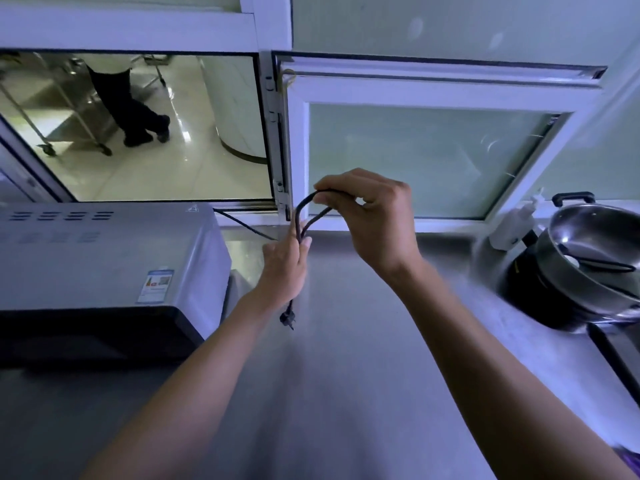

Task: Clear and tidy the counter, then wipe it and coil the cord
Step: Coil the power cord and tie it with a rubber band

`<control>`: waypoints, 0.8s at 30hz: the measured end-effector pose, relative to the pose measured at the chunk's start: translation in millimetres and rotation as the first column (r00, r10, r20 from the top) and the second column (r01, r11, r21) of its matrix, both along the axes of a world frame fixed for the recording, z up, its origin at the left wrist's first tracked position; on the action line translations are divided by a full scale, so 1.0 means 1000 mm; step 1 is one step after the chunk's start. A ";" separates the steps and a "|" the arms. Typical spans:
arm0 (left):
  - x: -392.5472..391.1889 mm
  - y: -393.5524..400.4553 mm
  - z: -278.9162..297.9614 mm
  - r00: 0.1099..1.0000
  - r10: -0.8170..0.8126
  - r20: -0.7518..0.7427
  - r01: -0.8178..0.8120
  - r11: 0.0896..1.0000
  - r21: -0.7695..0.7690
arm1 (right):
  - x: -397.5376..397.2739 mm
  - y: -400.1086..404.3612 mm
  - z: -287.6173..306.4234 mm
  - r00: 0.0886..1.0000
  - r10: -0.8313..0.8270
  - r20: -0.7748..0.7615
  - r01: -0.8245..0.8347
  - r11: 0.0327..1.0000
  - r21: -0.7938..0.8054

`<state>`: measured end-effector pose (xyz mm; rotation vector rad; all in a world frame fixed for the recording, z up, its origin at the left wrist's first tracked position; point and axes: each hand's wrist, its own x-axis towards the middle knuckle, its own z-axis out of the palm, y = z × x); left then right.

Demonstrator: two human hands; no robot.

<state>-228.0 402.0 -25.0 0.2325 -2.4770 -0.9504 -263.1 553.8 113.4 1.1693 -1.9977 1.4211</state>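
Note:
A black power cord is folded into a loop above the steel counter. My left hand grips the two strands of the loop low down, and the plug hangs below its wrist. My right hand pinches the top bend of the loop between thumb and fingers. The rest of the cord runs left behind the microwave.
The microwave stands at the left on the counter. At the right, a steel pot sits on a black cooker, with a white dispenser bottle behind it. An open hatch at the back left shows a person's legs and a trolley.

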 end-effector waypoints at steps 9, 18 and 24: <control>-0.009 -0.005 -0.004 0.985 -0.009 0.174 0.038 0.986 -0.165 | -0.021 0.046 -0.024 0.984 -0.084 0.155 0.088 0.996 -0.020; 0.007 -0.009 0.001 0.983 0.007 0.183 0.031 0.979 -0.203 | -0.034 0.088 -0.099 0.897 -0.285 0.337 0.204 0.945 0.258; 0.016 -0.012 0.005 0.970 -0.019 0.244 0.096 0.946 -0.308 | -0.022 0.066 -0.124 0.956 -0.272 0.107 0.153 0.777 0.611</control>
